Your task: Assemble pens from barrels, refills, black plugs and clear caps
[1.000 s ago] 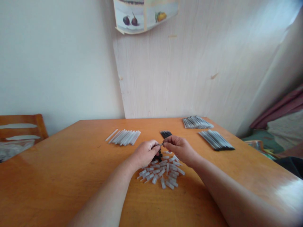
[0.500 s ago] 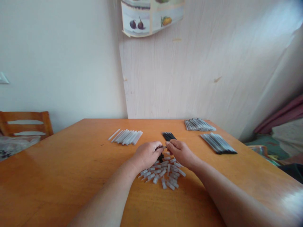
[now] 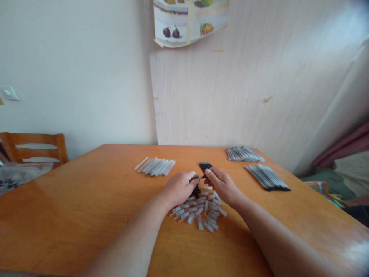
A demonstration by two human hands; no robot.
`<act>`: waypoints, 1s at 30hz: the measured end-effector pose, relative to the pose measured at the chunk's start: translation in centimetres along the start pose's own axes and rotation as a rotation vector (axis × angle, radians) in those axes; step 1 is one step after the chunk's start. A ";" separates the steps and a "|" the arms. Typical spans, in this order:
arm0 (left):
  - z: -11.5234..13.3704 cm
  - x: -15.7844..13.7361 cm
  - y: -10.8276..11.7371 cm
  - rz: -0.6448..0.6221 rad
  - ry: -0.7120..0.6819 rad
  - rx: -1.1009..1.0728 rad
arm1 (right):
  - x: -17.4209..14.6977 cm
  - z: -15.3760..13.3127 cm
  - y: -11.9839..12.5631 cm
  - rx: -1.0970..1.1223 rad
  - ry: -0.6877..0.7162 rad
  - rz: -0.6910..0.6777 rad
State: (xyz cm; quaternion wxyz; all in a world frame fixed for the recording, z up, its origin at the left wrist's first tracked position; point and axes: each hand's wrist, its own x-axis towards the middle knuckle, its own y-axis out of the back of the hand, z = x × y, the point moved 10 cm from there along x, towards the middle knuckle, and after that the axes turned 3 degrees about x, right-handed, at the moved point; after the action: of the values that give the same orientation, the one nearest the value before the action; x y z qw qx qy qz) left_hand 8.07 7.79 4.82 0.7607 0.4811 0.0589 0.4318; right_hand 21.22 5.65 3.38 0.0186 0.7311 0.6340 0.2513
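My left hand [image 3: 182, 186] is closed, thumb and fingertips pinched on one end of a slim dark stick-like piece [image 3: 202, 177]. Facing it, my right hand [image 3: 220, 182] grips the other end near its fingertips. The piece is too small to make out its exact kind. Under my left fingers lies a heap of small black parts [image 3: 196, 192], partly hidden. Below both hands spread many small translucent white caps [image 3: 199, 211], loose on the table. A row of thin black sticks [image 3: 204, 166] lies just beyond my right fingertips.
On the wooden table [image 3: 86, 215], translucent white tubes [image 3: 157, 166] lie at the back left. Two bundles of grey, black-ended sticks lie at the right, one nearer [image 3: 268, 177] and one farther [image 3: 244, 154]. A wooden chair [image 3: 37, 148] stands at the left.
My right hand has shifted slightly right, and more of the dark piece shows between the hands. My left hand stays nearly in place. The whole view has moved a little.
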 end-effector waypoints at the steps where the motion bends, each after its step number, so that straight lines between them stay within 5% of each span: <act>1: -0.1 0.0 0.1 0.009 0.005 -0.009 | 0.0 -0.2 -0.1 0.003 0.010 -0.008; 30: -0.1 0.0 -0.3 -0.013 -0.022 0.022 | -0.2 -0.2 -0.6 -0.086 0.031 -0.030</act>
State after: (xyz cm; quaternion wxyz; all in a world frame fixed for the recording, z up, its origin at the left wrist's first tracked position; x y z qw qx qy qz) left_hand 8.20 7.83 4.48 0.7587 0.4938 0.0581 0.4209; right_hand 20.56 5.50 3.25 0.0441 0.7160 0.6337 0.2894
